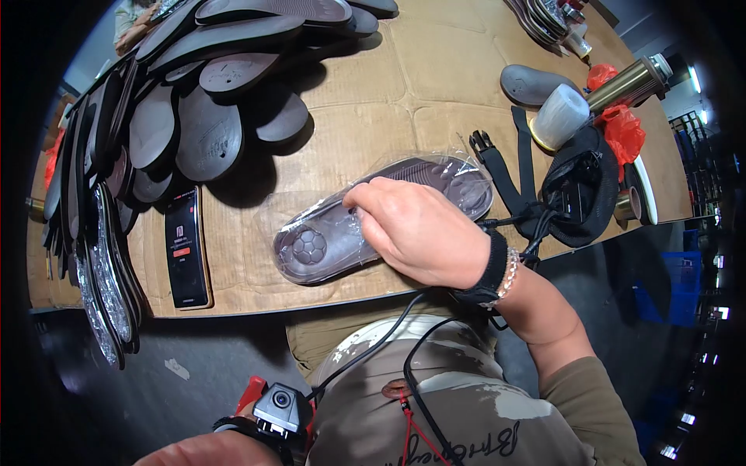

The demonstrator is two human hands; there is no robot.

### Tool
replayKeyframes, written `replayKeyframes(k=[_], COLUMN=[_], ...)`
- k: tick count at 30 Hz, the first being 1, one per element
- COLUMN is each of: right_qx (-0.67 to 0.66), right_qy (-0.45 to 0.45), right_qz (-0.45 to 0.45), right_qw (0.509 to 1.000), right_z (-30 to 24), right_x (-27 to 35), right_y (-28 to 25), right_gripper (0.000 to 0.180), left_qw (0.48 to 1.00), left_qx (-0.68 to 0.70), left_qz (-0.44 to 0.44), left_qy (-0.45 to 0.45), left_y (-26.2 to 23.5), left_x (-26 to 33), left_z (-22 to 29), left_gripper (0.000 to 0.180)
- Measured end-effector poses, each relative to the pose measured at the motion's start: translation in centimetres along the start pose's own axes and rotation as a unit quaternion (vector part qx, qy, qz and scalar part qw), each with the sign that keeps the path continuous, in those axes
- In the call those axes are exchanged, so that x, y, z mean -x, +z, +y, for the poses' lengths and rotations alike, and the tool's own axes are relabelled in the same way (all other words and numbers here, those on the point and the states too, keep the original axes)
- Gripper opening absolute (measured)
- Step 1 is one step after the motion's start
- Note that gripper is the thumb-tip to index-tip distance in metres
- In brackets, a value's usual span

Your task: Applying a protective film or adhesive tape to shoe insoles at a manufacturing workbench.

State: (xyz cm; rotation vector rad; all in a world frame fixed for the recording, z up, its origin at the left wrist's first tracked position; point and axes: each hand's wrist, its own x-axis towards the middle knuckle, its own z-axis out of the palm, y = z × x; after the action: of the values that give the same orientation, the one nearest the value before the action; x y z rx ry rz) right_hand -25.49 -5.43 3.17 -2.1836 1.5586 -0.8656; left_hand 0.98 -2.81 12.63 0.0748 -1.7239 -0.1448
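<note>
A dark grey insole (299, 252) with a football-shaped pattern at its heel lies on the cardboard-covered table, inside loose clear plastic film (273, 210). Across its middle rests my right hand (423, 233), fingers curled and pressed together on the wrapped insole. Down at the lower left, off the table, is my left hand (245, 410), mostly hidden behind a small camera (280, 404) strapped at the wrist. Something red (252, 388) shows beside that hand; I cannot make out whether it is held.
Many grey insoles (210, 136) are heaped at the left, some overhanging the edge. A phone (187, 248) lies near them. To the right are a black strapped pouch (579, 186), a white roll (560, 116), a metallic cylinder (629, 84), red plastic bags (622, 132) and another insole (536, 84).
</note>
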Motion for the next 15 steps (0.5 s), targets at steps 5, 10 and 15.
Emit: replayKeyframes(k=[5,10,15], right_qx=[0.014,0.051,0.036], right_qy=[0.093,0.125,0.083], right_qz=[-0.028,-0.056,0.000], right_qw=[0.995,0.989,0.996], right_z=[-0.8,-0.6,0.5], right_x=[-0.1,0.0,-0.1], right_y=[0.4,0.8,1.3], right_gripper=[0.027,0.021,0.009], left_qw=[0.998,0.970,0.984], left_qx=[0.004,0.048,0.051], left_qz=[-0.052,-0.193,-0.125], left_qy=[-0.028,-0.137,-0.112], left_y=[-1.8,-1.1,0.0], left_x=[0.5,-1.3,-1.1], left_z=[-0.1,1.0,0.5], left_gripper=[0.034,0.010,0.004])
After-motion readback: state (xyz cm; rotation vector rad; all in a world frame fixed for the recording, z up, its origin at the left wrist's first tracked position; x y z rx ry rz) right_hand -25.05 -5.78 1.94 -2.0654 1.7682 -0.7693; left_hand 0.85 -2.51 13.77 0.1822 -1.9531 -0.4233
